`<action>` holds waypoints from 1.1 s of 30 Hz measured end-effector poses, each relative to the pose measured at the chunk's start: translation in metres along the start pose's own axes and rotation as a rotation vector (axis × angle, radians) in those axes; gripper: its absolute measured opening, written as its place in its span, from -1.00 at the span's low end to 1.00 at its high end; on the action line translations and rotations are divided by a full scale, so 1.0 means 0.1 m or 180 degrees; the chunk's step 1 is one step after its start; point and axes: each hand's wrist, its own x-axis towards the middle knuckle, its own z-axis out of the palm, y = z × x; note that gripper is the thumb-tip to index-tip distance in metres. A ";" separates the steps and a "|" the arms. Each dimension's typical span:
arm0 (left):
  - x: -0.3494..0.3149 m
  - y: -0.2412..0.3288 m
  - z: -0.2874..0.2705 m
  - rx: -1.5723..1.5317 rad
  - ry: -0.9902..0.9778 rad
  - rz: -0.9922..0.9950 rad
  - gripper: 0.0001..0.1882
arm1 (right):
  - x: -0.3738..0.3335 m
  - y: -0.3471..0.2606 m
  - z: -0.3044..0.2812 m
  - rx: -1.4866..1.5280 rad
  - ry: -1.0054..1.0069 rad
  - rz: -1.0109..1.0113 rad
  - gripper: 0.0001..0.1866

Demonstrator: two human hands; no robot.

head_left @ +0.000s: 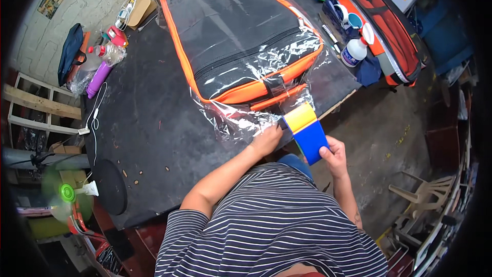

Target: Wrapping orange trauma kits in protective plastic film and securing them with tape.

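A large black bag with orange trim and a zipper lies on the dark table, covered by a clear plastic wrapping. The loose end of this wrapping bunches up on the side nearest me. My left hand is closed at that crumpled end, fingers curled on the plastic. My right hand grips a flat blue-and-yellow rectangular piece by its blue lower end, thumb on top. Its yellow end points away from me, just beside the bag's near edge. What lies under my left fingers is partly hidden.
On the table are a purple bottle, a white cable and a black disc. To the right are a white spray bottle and a red-orange bag. A green fan stands lower left, a plastic chair right.
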 end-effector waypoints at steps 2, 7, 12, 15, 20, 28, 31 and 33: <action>0.00 -0.05 0.01 0.0149 0.0300 0.0317 -0.81 | 0.00 0.00 -0.05 -0.0095 -0.0027 -0.0041 -0.52; -0.14 -0.06 -0.05 -0.0119 0.0395 0.0555 -0.71 | 0.09 -0.24 -0.04 0.0130 0.0016 -0.0014 -0.49; 0.16 0.06 -0.23 -0.0058 0.0147 0.0004 -0.67 | 0.16 -0.21 -0.08 0.0171 -0.0064 0.0009 -0.56; 0.19 0.03 -0.21 0.0288 0.0073 -0.0101 -0.70 | 0.13 -0.19 -0.07 0.0073 -0.0217 0.0019 -0.53; 0.19 0.08 -0.18 0.0372 0.0557 -0.0097 -0.66 | 0.05 -0.02 -0.12 0.0100 -0.0174 0.0067 -0.54; 0.30 0.08 -0.17 -0.0475 0.0189 -0.0285 -0.82 | -0.05 -0.03 -0.03 0.0104 -0.0155 0.0026 -0.72; 0.53 0.14 -0.35 -0.1045 0.0160 -0.0492 -0.69 | -0.08 0.09 -0.06 -0.0280 0.0035 -0.0128 -0.77; 0.60 0.03 -0.40 -0.1331 -0.0027 -0.0318 -0.66 | -0.08 0.06 0.01 -0.0747 0.0106 -0.0282 -0.81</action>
